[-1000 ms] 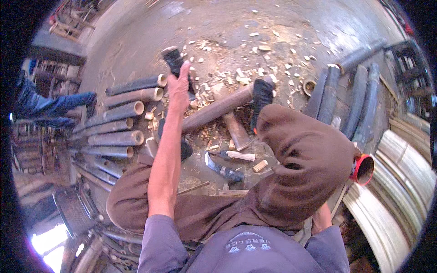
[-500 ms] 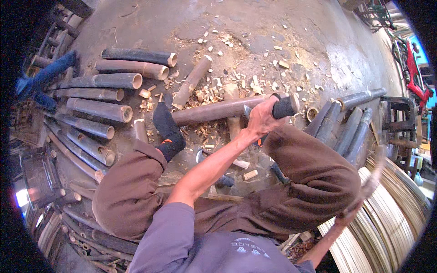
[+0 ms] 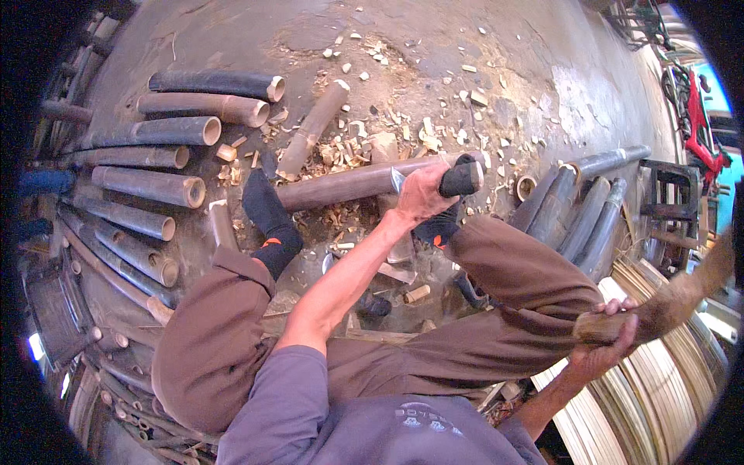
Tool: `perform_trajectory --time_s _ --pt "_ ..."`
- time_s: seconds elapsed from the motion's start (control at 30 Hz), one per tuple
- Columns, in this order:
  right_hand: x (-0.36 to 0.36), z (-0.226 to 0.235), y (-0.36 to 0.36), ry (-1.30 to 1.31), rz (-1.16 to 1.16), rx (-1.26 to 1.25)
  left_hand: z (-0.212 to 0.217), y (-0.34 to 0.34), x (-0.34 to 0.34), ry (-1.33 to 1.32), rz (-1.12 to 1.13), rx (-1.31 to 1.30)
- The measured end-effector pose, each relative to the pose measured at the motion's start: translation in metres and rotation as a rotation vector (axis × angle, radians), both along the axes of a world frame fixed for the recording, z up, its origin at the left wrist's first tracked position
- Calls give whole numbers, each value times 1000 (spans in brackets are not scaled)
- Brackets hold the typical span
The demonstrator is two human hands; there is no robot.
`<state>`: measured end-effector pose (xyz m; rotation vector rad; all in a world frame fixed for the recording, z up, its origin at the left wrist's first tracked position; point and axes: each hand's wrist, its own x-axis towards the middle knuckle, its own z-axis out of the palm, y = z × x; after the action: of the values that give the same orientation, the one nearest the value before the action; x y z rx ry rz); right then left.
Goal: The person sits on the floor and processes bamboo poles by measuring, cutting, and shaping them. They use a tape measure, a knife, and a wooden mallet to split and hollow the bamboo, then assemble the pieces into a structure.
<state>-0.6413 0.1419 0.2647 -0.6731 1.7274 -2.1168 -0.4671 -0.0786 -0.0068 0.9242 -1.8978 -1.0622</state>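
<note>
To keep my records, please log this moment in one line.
left hand: grip on black-wrapped handle; right hand: grip on thick brown piece; bamboo lengths: on floor

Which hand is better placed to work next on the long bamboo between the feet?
Left hand, probably: it holds a tool near that bamboo; the right hand grips a brown piece farther away.
</note>
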Motion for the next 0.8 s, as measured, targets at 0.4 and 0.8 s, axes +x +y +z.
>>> perform_trajectory --time_s 0.4,0.8 --pt "50 -19 -24 85 -102 318 -6 -8 -3 122 10 12" --pt "84 -174 -79 320 19 689 10 -16 -7 34 11 191"
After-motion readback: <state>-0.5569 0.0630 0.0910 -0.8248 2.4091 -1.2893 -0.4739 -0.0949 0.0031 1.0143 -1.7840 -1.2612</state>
